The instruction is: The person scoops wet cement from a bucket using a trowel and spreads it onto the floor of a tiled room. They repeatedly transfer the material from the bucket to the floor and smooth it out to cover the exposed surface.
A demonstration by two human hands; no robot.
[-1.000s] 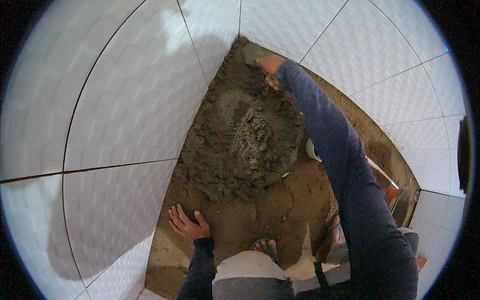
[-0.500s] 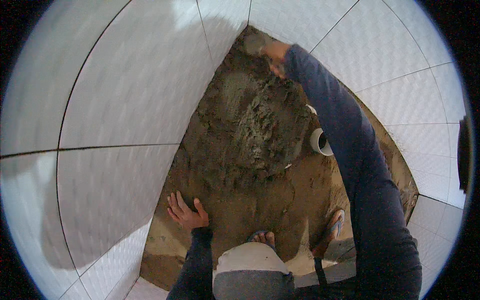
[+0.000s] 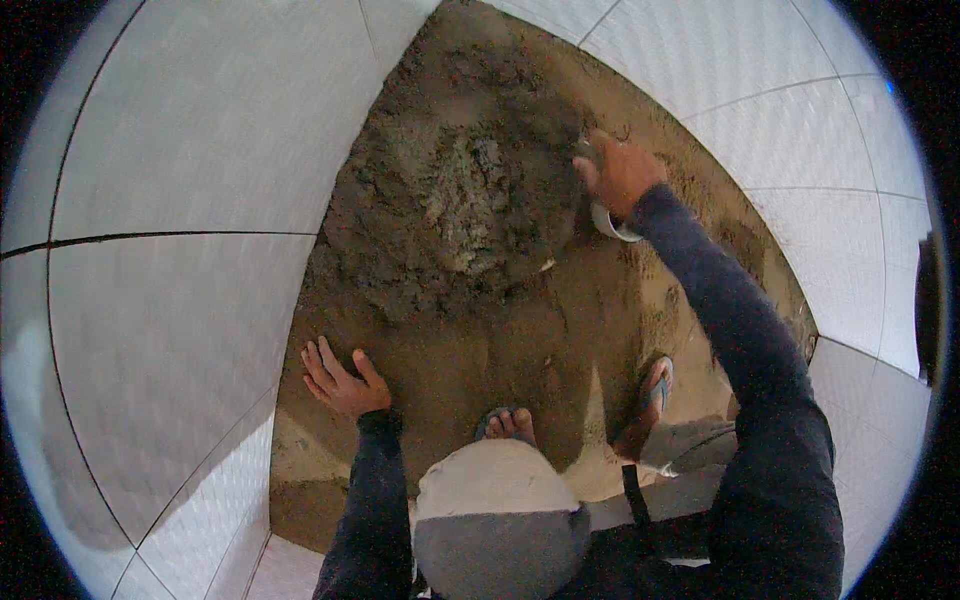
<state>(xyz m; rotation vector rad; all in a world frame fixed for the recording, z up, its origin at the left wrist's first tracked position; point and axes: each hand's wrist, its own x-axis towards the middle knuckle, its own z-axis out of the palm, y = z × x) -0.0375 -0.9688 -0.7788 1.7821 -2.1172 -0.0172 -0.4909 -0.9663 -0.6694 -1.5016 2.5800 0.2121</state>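
Observation:
A heap of wet grey-brown mortar (image 3: 460,190) lies on a bed of sand (image 3: 450,350) between white floor tiles. My right hand (image 3: 622,175) is at the heap's right edge, fingers closed around a small grey tool (image 3: 585,152) that is mostly hidden by the hand. Just below that hand a white pipe ring (image 3: 612,228) sticks out of the sand. My left hand (image 3: 340,380) rests flat on the sand with its fingers spread, close to the edge of the left tiles.
Large white tiles (image 3: 170,330) border the sand on the left, and more tiles (image 3: 800,130) on the right and far side. My sandalled feet (image 3: 505,422) (image 3: 652,392) stand on the sand, my bent knee (image 3: 495,500) below them.
My right hand has drawn back from the far end of the sand bed to the right side of the heap, next to the white ring. The left hand stays planted.

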